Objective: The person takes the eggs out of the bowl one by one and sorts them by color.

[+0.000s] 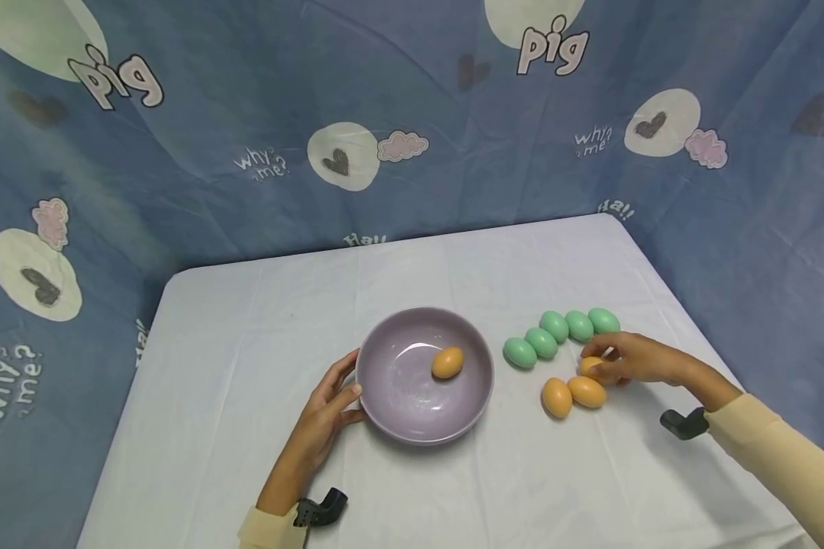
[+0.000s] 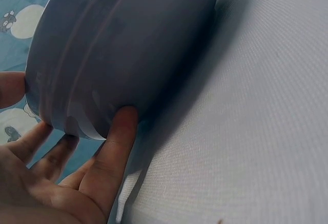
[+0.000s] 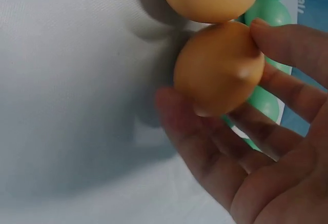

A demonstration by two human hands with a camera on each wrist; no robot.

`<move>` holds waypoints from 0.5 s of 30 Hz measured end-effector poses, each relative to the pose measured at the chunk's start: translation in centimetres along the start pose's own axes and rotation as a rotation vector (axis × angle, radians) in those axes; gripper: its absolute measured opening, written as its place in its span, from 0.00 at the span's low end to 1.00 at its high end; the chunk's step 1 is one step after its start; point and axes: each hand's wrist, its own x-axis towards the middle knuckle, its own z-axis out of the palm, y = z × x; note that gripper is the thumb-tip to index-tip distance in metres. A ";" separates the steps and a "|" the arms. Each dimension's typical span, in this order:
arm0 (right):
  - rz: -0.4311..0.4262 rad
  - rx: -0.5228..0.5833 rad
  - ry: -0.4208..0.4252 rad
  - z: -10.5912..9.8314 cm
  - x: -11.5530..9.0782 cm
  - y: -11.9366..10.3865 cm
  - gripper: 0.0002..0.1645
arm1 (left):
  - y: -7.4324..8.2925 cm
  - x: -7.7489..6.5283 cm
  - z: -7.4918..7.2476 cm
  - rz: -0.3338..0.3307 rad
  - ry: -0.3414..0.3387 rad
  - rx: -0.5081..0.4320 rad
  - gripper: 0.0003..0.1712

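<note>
A mauve bowl (image 1: 391, 412) stands on the white-covered table, with one orange egg (image 1: 448, 362) inside. My left hand (image 1: 324, 412) holds the bowl's left side, its thumb at the rim and its fingers spread against the outer wall (image 2: 113, 55). To the right, my right hand (image 1: 638, 358) has its thumb and fingers around an orange egg (image 3: 220, 73), partly hidden by them in the head view. Two more orange eggs, one upright-looking (image 1: 557, 398) and one lying sideways (image 1: 587, 392), sit just in front of that hand.
Several green eggs (image 1: 541, 342) form a slanting row behind the orange ones, between the bowl and the right hand. A blue printed curtain (image 1: 453, 191) hangs along the back and sides of the white tabletop (image 1: 247, 343).
</note>
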 end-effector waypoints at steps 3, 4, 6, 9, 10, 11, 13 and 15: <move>0.015 -0.036 0.008 -0.4 0.0 -0.3 0.25 | 0.1 0.0 0.0 0.000 0.003 0.001 0.34; 0.020 -0.050 0.015 -0.6 -0.1 -0.4 0.27 | 0.2 0.0 0.0 0.000 0.002 0.001 0.34; 0.028 -0.076 0.033 -1.0 -0.2 -0.8 0.28 | 0.2 0.0 0.0 0.001 -0.001 -0.001 0.34; 0.030 -0.100 0.068 -1.7 -0.4 -1.4 0.28 | 0.2 0.0 0.0 0.000 -0.005 -0.008 0.34; 0.026 -0.108 0.081 -1.9 -0.4 -1.6 0.28 | 0.3 0.0 0.0 0.000 -0.005 -0.008 0.34; 0.019 -0.115 0.093 -2.1 -0.4 -1.9 0.28 | 0.2 0.0 0.0 0.000 -0.004 -0.007 0.34; 0.005 -0.120 0.111 -2.5 -0.3 -2.5 0.27 | 0.2 0.0 0.0 -0.003 -0.001 -0.006 0.34; -0.012 -0.116 0.114 -2.8 -0.1 -3.2 0.27 | 0.2 0.0 0.0 -0.004 0.002 -0.006 0.34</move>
